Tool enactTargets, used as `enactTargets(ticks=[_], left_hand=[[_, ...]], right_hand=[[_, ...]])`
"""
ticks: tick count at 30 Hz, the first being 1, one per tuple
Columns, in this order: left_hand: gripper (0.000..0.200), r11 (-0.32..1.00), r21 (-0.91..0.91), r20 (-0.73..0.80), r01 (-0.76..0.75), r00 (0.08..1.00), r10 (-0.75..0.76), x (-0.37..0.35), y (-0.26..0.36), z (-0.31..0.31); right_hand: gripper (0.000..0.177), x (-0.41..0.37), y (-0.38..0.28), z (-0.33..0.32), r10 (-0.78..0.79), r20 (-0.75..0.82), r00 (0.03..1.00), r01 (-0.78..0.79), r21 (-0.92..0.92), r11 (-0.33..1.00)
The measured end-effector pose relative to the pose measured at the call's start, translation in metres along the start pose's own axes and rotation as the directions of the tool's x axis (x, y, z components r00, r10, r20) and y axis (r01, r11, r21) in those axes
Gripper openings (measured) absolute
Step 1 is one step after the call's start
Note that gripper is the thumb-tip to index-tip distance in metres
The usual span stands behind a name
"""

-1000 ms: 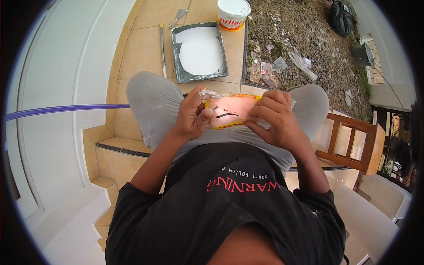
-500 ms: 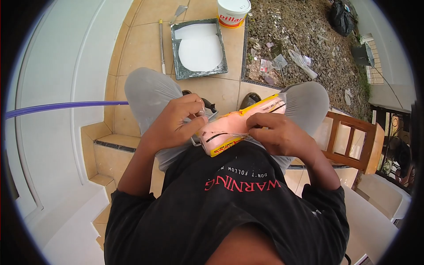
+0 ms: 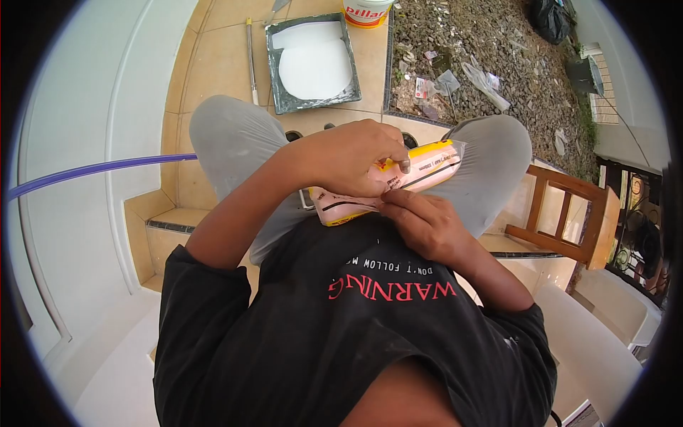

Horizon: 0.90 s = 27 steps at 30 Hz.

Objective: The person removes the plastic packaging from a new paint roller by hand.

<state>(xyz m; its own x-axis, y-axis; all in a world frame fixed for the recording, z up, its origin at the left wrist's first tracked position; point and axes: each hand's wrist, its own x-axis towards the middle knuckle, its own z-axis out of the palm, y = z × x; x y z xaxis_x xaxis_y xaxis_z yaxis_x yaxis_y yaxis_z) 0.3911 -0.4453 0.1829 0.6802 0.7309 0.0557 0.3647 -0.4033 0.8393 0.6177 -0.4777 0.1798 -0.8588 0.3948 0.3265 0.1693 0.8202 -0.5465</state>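
Note:
A paint roller sleeve in clear printed wrapping point(image 3: 341, 206), pink with yellow edges, lies slantwise across my lap. Over its middle, my left hand point(image 3: 366, 160) has its fingers curled down, with the fingertips at the wrapper. My right hand point(image 3: 420, 220) pinches the near edge of the plastic, close to the left fingertips. A bit of metal wire frame point(image 3: 306, 199) shows at the sleeve's left end; the rest of it is hidden.
Beyond my knees are a tray of white paint point(image 3: 313, 64), a pole point(image 3: 252, 64), a scraper point(image 3: 279, 6) and a white bucket point(image 3: 366, 14). A wooden chair point(image 3: 601, 228) stands at the right. A purple hose point(image 3: 99, 169) reaches in from the left.
My left hand has moved right, from the sleeve's left end to its middle beside my right hand. My right hand has shifted slightly left. The view has tilted a little.

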Motion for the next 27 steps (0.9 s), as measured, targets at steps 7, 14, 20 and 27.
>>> enactTargets(ticks=[7, 14, 20, 27], left_hand=[[0.017, 0.987, 0.139, -0.092, -0.079, 0.992, 0.092, 0.000, -0.001, 0.010], [0.015, 0.872, 0.487, -0.136, -0.054, 0.981, 0.137, -0.001, 0.011, 0.015], [0.014, 0.934, 0.314, -0.434, 0.170, 0.901, -0.018, 0.001, 0.003, 0.034], [0.013, 0.957, 0.090, -0.571, 0.276, 0.801, -0.178, 0.013, -0.032, 0.049]], right_hand=[[0.033, 0.001, 0.006, -0.004, -0.043, -0.004, 0.999, 0.043, 0.010, 0.999], [0.013, 0.014, 0.004, 0.002, -0.046, 0.044, 0.998, 0.045, 0.014, 0.999], [0.013, 0.022, 0.004, 0.004, -0.050, 0.091, 0.995, 0.047, 0.041, 0.998], [0.012, 0.015, 0.001, 0.012, -0.040, 0.094, 0.995, 0.029, 0.113, 0.993]])
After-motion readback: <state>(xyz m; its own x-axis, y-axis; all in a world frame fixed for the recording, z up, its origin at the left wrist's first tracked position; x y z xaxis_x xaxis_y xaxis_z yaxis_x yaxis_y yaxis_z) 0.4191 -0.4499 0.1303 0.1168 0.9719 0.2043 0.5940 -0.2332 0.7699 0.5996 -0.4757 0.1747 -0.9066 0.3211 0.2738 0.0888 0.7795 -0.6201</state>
